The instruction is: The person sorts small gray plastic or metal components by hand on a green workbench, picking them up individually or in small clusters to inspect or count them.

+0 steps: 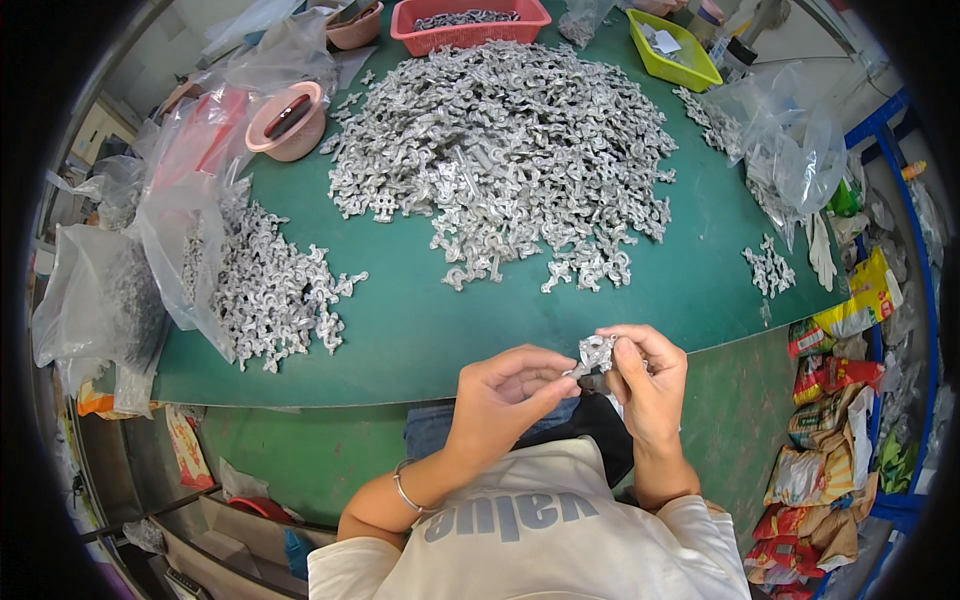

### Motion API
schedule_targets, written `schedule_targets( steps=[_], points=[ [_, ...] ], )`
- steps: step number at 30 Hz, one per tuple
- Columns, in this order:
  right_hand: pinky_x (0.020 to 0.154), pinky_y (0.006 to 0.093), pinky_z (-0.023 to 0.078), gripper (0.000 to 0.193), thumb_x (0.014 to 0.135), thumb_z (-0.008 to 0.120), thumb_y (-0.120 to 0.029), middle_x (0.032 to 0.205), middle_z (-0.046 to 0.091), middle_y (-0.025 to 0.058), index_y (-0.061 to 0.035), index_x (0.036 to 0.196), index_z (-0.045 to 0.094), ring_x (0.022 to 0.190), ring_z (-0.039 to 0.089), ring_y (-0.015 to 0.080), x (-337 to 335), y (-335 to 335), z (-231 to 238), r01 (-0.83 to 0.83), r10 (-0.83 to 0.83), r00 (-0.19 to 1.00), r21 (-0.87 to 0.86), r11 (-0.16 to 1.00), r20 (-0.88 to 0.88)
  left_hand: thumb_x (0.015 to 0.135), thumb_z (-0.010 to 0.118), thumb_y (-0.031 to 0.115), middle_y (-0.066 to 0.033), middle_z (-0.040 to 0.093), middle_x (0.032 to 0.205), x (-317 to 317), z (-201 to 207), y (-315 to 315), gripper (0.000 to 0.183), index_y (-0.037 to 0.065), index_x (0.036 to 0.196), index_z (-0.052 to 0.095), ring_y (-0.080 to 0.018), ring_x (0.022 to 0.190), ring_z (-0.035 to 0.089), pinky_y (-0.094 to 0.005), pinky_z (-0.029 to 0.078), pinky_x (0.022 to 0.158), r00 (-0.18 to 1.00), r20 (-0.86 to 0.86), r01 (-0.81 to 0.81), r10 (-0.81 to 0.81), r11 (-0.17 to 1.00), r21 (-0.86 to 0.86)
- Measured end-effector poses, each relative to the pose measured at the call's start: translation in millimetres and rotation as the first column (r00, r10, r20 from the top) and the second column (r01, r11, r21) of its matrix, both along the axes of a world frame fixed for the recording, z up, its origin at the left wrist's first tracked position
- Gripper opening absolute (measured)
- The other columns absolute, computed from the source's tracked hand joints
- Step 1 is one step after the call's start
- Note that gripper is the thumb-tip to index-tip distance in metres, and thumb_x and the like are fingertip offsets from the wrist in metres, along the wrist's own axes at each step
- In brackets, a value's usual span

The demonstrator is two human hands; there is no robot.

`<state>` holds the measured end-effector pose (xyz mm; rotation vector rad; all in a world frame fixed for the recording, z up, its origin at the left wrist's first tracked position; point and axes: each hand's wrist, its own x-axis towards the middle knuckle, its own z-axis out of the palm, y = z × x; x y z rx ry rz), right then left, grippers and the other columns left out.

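Note:
Both hands meet just off the near edge of the green table, in front of my body. My right hand [652,382] is closed, with a small silver metal casting [597,352] between thumb and fingers. My left hand [510,395] reaches in from the other side, thumb and fingertips pinched on a small silver metal piece [577,371] that touches the casting. Whether the two pieces are joined cannot be made out. Beyond the hands lies a large heap of similar castings [500,150], with a smaller pile [270,290] to the left.
At the far side stands a red basket [470,36] of metal pieces, with a yellow-green basket [672,55] right of it. A pink bowl [300,140] holds a dark red tool. Plastic bags [90,295] line the left edge. A few castings [768,268] lie at right.

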<state>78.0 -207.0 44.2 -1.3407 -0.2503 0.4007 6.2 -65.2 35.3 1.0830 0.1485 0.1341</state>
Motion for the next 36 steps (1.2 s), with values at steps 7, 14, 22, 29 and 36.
schedule_targets(
  steps=[7,14,22,29,36],
  points=[
    [0.039,0.0172,0.022,0.014,0.085,0.053,-0.007,0.055,0.046,-0.0036,0.0034,0.092,0.059,0.043,0.033,0.0005,-1,1,2,0.037,-0.038,0.996,0.02,0.999,0.075,0.076,0.055,-0.01,-0.0164,0.057,0.09,-4,7,1,0.016,-0.01,0.092,0.057,-0.0201,0.076,0.06,-0.0276,0.051,0.07,0.999,-0.032,0.009,-0.012,0.996,-0.083],
    [0.046,0.0169,0.029,0.01,0.081,0.055,-0.002,0.065,0.052,0.0001,0.0026,0.088,0.061,0.051,0.039,0.0017,-3,-1,5,0.018,-0.017,0.987,-0.005,1.0,0.162,0.076,0.054,-0.011,-0.0166,0.057,0.09,-7,7,2,0.016,-0.011,0.092,0.057,-0.0208,0.077,0.06,-0.0281,0.051,0.071,1.0,0.009,0.012,-0.011,0.996,-0.092],
    [0.063,0.0195,0.042,0.008,0.079,0.056,0.002,0.077,0.059,0.0076,0.004,0.085,0.06,0.069,0.054,0.0096,-2,1,5,-0.014,0.023,0.966,-0.036,0.999,0.257,0.073,0.06,-0.01,-0.0128,0.057,0.093,-11,2,2,0.021,-0.008,0.093,0.058,-0.0155,0.082,0.058,-0.0241,0.051,0.073,1.0,-0.003,0.007,-0.007,0.997,0.083],
    [0.063,0.0207,0.041,0.008,0.079,0.055,0.001,0.08,0.058,0.0087,0.0042,0.085,0.06,0.07,0.053,0.01,-1,-1,4,-0.034,0.043,0.964,-0.038,0.999,0.262,0.069,0.064,-0.01,-0.0135,0.058,0.091,-12,5,0,0.022,-0.006,0.09,0.06,-0.0152,0.08,0.058,-0.0238,0.051,0.071,0.992,0.104,-0.09,0.065,0.96,0.266],
    [0.062,0.0216,0.04,0.008,0.079,0.054,0.002,0.081,0.058,0.0103,0.0037,0.084,0.06,0.071,0.052,0.012,-4,-3,7,-0.052,0.045,0.971,0.022,0.998,0.233,0.063,0.07,-0.008,-0.0134,0.06,0.084,-15,8,-2,0.026,-0.004,0.086,0.06,-0.0156,0.072,0.058,-0.0244,0.048,0.063,0.961,0.26,-0.219,0.092,0.83,0.513]
  ],
)
